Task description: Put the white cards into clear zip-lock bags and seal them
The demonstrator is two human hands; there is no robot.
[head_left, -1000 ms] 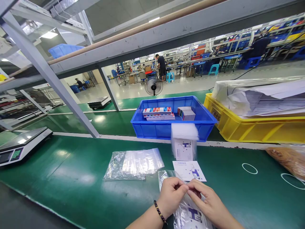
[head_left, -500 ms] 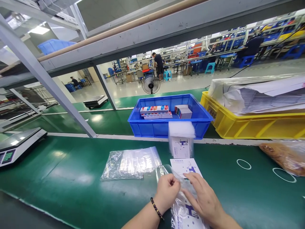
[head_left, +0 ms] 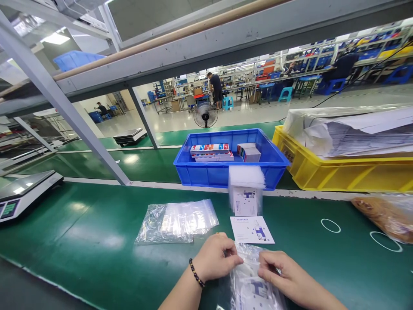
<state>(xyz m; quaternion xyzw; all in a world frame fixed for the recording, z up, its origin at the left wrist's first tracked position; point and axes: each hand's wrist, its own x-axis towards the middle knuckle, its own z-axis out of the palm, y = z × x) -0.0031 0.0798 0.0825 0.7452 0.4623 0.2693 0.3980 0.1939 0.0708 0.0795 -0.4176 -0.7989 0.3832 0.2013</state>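
A clear plastic bag point(head_left: 247, 275) with a printed white card or leaflet inside lies at the table's near edge. My left hand point(head_left: 221, 256) pinches the bag's upper left edge, and a dark beaded bracelet circles that wrist. On the other side, my right hand point(head_left: 279, 269) grips the upper right edge between thumb and fingers. Just beyond the bag lies a loose white leaflet point(head_left: 252, 230) with a purple print. Behind it a stack of bagged leaflets point(head_left: 245, 200) leans by the blue bin. Left of my hands is a pile of clear zip bags point(head_left: 189, 217).
A blue bin point(head_left: 206, 174) holds printed boxes or booklets point(head_left: 209, 149). To its right stands a yellow crate point(head_left: 351, 172) of papers. A bag of brown items point(head_left: 383, 215) lies at the right, a scale point(head_left: 29, 193) at the left. A slanted metal post point(head_left: 77, 116) rises from the table.
My hands have moved apart to the bag's two upper edges. The bag's top has come down toward me, uncovering more of the loose leaflet.
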